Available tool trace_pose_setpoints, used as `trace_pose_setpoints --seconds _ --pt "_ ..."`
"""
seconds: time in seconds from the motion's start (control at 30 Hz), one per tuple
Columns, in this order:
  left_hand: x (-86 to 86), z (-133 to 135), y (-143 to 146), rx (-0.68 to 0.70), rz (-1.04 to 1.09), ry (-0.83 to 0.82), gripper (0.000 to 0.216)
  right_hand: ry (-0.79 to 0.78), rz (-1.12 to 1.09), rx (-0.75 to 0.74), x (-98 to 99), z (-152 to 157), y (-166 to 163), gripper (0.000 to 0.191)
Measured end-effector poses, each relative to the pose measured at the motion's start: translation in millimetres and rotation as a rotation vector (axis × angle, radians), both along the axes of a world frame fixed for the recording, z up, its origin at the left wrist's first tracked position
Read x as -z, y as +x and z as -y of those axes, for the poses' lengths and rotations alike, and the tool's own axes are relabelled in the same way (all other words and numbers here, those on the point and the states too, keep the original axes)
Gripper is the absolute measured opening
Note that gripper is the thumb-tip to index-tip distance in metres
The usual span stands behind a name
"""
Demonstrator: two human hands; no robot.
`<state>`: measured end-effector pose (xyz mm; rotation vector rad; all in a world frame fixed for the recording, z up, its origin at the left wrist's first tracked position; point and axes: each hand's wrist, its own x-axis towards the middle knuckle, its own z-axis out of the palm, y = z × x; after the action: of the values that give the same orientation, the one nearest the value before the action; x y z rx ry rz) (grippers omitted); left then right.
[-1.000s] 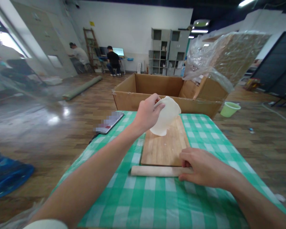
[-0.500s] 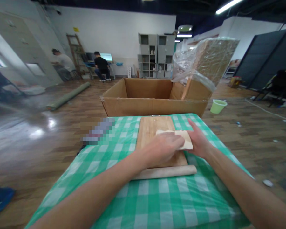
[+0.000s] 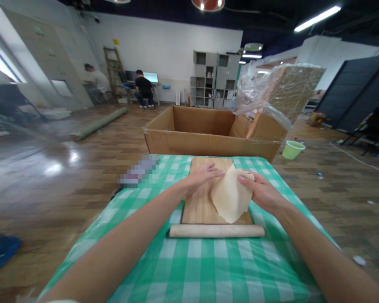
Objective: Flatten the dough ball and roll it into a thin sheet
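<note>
A thin, pale sheet of dough (image 3: pixel 232 198) hangs over the right half of the wooden cutting board (image 3: pixel 198 206), its lower edge reaching down toward the front of the board. My right hand (image 3: pixel 263 191) pinches the sheet at its upper right, thumb in front. To its left, my left hand (image 3: pixel 205 174) is over the board with fingers stretched out; the fingertips come close to the sheet's upper left edge, and whether they touch it I cannot tell. A wooden rolling pin (image 3: pixel 216 231) lies crosswise along the board's near edge.
A green-and-white checked cloth (image 3: pixel 196 269) covers the table. A blurred-out item (image 3: pixel 140 170) lies at its left edge. Beyond stands a large open cardboard box (image 3: pixel 208 143). On the floor are a light green bucket (image 3: pixel 293 150) and a long roll (image 3: pixel 99 123). Two people sit at the back.
The dough, folded up between both hands before, now hangs spread out from my right hand. My left hand has moved left off it and its fingers have straightened. The view has shifted slightly.
</note>
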<state>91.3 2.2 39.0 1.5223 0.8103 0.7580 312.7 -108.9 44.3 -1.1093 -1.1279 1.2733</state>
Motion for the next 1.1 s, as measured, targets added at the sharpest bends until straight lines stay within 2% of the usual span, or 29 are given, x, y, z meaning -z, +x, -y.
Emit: trace_pose_setpoints --seconds 0.1,0.17,0.2,0.27,0.37,0.43,0.5,0.6,0.77,0.87,0.97,1.1 --pt "1.3 -2.5 -8.1 0.259 0.124 -0.265 0.065 0.027 -0.033 0.04 -2.0 -1.6 -6.3 0.045" --pt "0.4 -4.3 -10.8 0.329 0.204 -0.329 0.061 0.013 -0.068 0.083 -0.8 -3.2 -10.2 0.043" --pt "0.5 -5.7 -10.8 0.298 0.249 -0.315 0.059 -0.002 -0.082 0.103 0.0 -4.1 -11.5 0.041" --pt "1.8 -9.3 -8.9 0.151 0.318 -0.206 0.054 -0.055 -0.086 0.115 1.0 -5.7 -12.0 0.034" --pt "5.0 -14.6 -4.5 -0.029 0.279 0.012 0.042 -0.173 -0.02 0.013 -1.6 -9.7 -9.6 0.027" --pt "6.9 -16.9 -2.7 -0.055 0.216 0.094 0.038 -0.242 0.047 -0.095 -5.7 -16.3 -8.4 0.027" --pt "8.6 -17.9 -2.2 -0.038 0.184 0.133 0.038 -0.25 0.14 -0.142 -9.6 -27.8 -8.8 0.029" --pt "12.1 -17.8 -3.4 -0.021 0.171 0.154 0.037 -0.18 0.27 -0.095 -9.8 -51.8 -13.2 0.03" --pt "21.0 -19.8 -7.4 -0.139 0.066 0.166 0.029 -0.051 0.311 -0.027 10.0 -83.8 -24.6 0.028" --pt "25.0 -23.1 -8.1 -0.187 0.016 0.216 0.028 0.0 0.308 -0.016 20.7 -88.1 -26.4 0.029" --pt "26.0 -24.0 -6.6 -0.209 -0.025 0.251 0.028 0.09 0.367 -0.01 21.8 -86.3 -22.7 0.031" --pt "24.0 -19.5 -4.8 -0.141 -0.049 0.204 0.036 0.153 0.409 -0.013 18.6 -85.1 -17.8 0.034"
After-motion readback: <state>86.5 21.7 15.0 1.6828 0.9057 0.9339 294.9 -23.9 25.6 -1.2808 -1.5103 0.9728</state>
